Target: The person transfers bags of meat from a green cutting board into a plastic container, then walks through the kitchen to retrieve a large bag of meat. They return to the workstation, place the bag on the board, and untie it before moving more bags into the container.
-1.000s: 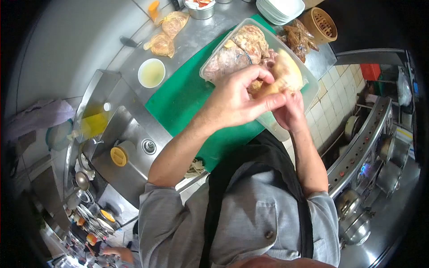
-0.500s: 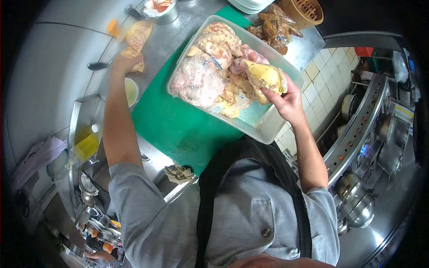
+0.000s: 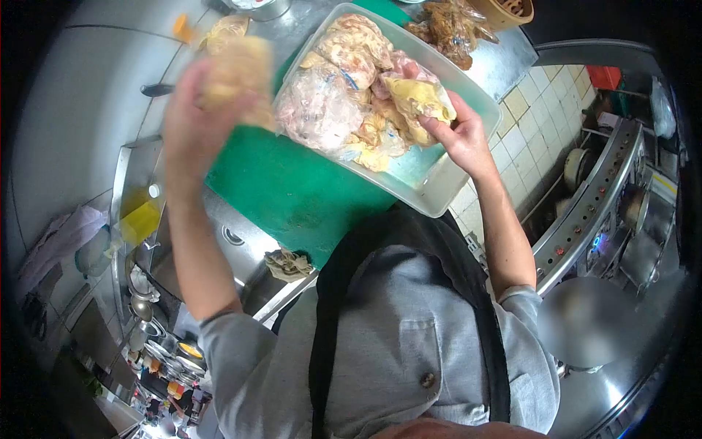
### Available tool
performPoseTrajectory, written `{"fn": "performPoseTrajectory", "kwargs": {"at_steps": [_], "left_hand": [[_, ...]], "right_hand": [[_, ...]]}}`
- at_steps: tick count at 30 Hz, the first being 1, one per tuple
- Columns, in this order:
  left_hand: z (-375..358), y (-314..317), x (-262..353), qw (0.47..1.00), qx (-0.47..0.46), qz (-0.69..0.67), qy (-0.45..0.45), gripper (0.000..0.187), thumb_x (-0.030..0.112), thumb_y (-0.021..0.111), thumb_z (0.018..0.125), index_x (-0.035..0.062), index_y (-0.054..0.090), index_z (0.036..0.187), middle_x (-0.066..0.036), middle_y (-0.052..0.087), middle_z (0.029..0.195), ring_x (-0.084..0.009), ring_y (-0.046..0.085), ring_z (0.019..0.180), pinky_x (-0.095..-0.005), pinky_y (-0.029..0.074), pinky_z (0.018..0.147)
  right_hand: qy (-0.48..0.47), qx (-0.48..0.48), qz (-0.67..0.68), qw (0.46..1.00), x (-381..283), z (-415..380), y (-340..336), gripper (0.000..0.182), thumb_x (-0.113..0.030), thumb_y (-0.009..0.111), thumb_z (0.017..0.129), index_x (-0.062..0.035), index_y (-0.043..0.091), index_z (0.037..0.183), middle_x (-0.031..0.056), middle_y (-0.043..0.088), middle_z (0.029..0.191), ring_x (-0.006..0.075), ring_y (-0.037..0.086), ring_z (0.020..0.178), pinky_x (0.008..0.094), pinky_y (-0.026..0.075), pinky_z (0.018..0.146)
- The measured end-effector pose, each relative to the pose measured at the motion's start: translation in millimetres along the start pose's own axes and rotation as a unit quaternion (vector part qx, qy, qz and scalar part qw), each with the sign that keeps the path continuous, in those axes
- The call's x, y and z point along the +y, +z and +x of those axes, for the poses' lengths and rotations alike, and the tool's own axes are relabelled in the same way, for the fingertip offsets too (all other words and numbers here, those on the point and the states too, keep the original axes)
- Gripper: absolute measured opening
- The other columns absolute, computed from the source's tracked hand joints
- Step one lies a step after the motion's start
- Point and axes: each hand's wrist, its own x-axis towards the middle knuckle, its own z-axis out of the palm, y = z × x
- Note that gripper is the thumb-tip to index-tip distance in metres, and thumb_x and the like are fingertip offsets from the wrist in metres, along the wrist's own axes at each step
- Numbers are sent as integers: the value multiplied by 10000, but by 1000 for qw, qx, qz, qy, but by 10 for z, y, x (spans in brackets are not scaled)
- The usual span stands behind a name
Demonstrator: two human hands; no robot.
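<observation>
My left hand (image 3: 191,121), smeared by motion, grips a bag of pale yellowish food (image 3: 240,73) left of the plastic tub. On the tub's right side, my right hand (image 3: 462,139) has its fingers closed round a yellow bagged piece of raw chicken (image 3: 418,99). The translucent tub (image 3: 457,183) holds several more clear bags of pinkish and yellowish raw meat (image 3: 318,110). Under it lies a green cutting board (image 3: 292,197). Another yellowish bag (image 3: 227,31) rests on the metal counter near the wall, beyond my left hand.
A bag of browned food (image 3: 450,36) and a bamboo steamer (image 3: 504,11) stand behind the tub. A metal container (image 3: 265,7) is at the back. A crumpled cloth (image 3: 287,265) lies by the sink (image 3: 230,234). A stove (image 3: 585,197) runs along the right.
My left hand has lifted a yellowish bag off the counter and moved right, toward the tub. My right hand still holds the yellow piece over the tub; the view has shifted slightly.
</observation>
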Motion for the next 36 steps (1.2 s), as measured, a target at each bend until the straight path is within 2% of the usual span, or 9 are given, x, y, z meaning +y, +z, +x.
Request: {"fn": "performPoseTrajectory", "kwargs": {"at_steps": [2, 6, 11, 18, 24, 27, 31, 33, 36], "left_hand": [[-311, 397, 215, 989, -88, -86, 77, 462, 72, 807, 830, 57, 602, 1243, -111, 671, 1184, -218, 670, 1095, -336, 576, 889], [-531, 1054, 490, 955, -184, 52, 226, 436, -43, 757, 756, 55, 665, 1171, -115, 640, 1235, -292, 647, 1122, -399, 530, 959], [-602, 1522, 98, 870, -187, 327, 317, 379, 91, 719, 780, 100, 703, 1158, -101, 606, 1304, -316, 566, 1216, -440, 465, 1020], [-799, 1546, 133, 892, -147, 263, 337, 401, 154, 710, 779, 68, 693, 1171, -120, 596, 1296, -368, 493, 1285, -497, 394, 1085], [-770, 1389, 254, 846, -235, 375, 298, 319, 150, 702, 820, 75, 716, 1130, -123, 607, 1302, -368, 476, 1310, -512, 366, 1121], [-727, 1259, 311, 879, -187, 274, 342, 319, 121, 711, 822, 68, 719, 1137, -119, 645, 1261, -354, 513, 1293, -499, 392, 1109], [-405, 796, -64, 967, -11, 97, 233, 338, 127, 717, 897, 51, 670, 1223, -157, 690, 1182, -293, 663, 1106, -388, 532, 934], [-51, 451, -158, 980, 57, 165, 93, 408, 151, 691, 947, 14, 626, 1326, -153, 696, 1220, -215, 661, 1094, -334, 515, 934], [677, 67, -997, 951, 129, 263, 97, 510, 290, 707, 923, 10, 614, 1339, -196, 694, 1212, -290, 671, 1087, -374, 510, 956]], "right_hand": [[16, -19, -11, 1000, -5, -7, 5, 490, -95, 738, 915, -7, 567, 1365, 67, 678, 1179, 131, 624, 1092, 292, 510, 929], [-28, -43, -16, 999, 11, -8, -1, 454, -85, 729, 911, 1, 591, 1335, 70, 687, 1161, 145, 623, 1076, 295, 508, 930], [-44, -29, -62, 997, -21, 47, -93, 483, -109, 733, 899, 16, 590, 1343, 99, 683, 1192, 156, 616, 1090, 311, 497, 961], [-79, -86, -108, 987, -163, 115, -26, 531, -157, 750, 922, 11, 555, 1386, 72, 675, 1199, 135, 613, 1080, 300, 506, 939], [-188, -102, -197, 957, -65, 173, 64, 579, -206, 759, 919, -20, 532, 1418, 140, 608, 1342, 207, 576, 1222, 314, 522, 950], [-205, -90, -245, 943, -63, 151, 68, 569, -196, 734, 935, -58, 509, 1439, 145, 488, 1468, 245, 526, 1302, 347, 557, 957], [-147, -75, -156, 974, -67, 69, 36, 555, -151, 710, 923, -92, 506, 1437, 178, 446, 1478, 290, 501, 1329, 389, 527, 1002], [-133, -71, -146, 978, -96, 38, 25, 537, -148, 705, 928, -96, 517, 1428, 166, 446, 1473, 280, 507, 1321, 383, 539, 985], [-128, -45, -188, 973, -119, -29, -71, 514, -159, 695, 941, -80, 523, 1419, 161, 496, 1440, 275, 543, 1282, 390, 559, 953]]}}
